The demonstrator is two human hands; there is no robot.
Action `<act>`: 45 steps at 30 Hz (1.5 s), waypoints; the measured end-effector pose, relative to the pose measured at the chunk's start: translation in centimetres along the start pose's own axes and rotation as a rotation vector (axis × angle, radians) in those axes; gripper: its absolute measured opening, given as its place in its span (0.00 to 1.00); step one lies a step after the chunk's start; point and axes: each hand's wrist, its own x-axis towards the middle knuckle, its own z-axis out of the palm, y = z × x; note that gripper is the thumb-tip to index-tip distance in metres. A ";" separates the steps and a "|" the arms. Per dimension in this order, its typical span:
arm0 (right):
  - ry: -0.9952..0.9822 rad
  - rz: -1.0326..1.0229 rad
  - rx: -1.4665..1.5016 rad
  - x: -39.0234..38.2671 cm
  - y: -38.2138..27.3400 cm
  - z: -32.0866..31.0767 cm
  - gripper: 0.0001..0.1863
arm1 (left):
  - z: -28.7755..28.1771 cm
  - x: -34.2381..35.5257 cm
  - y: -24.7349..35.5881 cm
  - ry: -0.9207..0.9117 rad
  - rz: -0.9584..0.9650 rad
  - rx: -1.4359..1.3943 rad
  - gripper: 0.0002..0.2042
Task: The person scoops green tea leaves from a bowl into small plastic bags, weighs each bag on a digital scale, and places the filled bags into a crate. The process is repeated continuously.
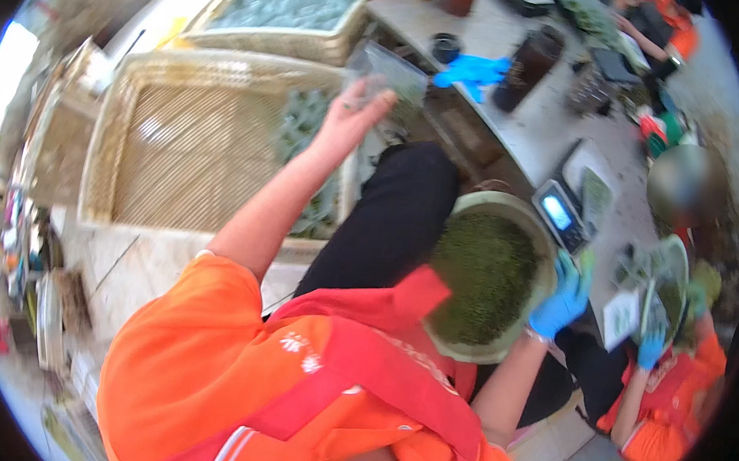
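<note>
My bare left hand point(359, 114) is out over the right end of a large cream plastic basket point(106, 139), its fingers closed on a clear plastic bag point(389, 71). Under that arm, several small bags with green contents point(307, 123) lie along the basket's right side. A blue glove covers my right hand point(560, 297), which is beside the rim of a pale round basin point(548, 243) full of loose green leaf material point(482, 281). Its fingers stretch toward a small digital scale point(559, 214) with a lit screen. Green colour shows at its fingertips, slightly blurred.
Behind the large basket stands another basket point(348, 41) of pale bluish packets. On the grey table point(530, 143) lie blue gloves point(473, 73), a dark brown jar point(528, 69) and a black cup point(445, 47). To the right, a gloved co-worker point(666, 397) works at another basin point(676, 260).
</note>
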 end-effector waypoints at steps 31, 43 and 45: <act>-0.480 0.263 -0.914 -6.2 11.9 -1.0 0.15 | 4.4 -4.9 -1.3 -0.244 0.398 0.408 0.11; -0.287 0.255 -0.342 -4.7 2.2 -1.5 0.12 | 19.2 -10.2 -4.5 -1.085 -0.020 0.292 0.15; -0.263 -0.031 -0.560 -3.2 1.0 -1.4 0.17 | 18.8 -9.7 -4.5 -1.054 0.143 0.404 0.16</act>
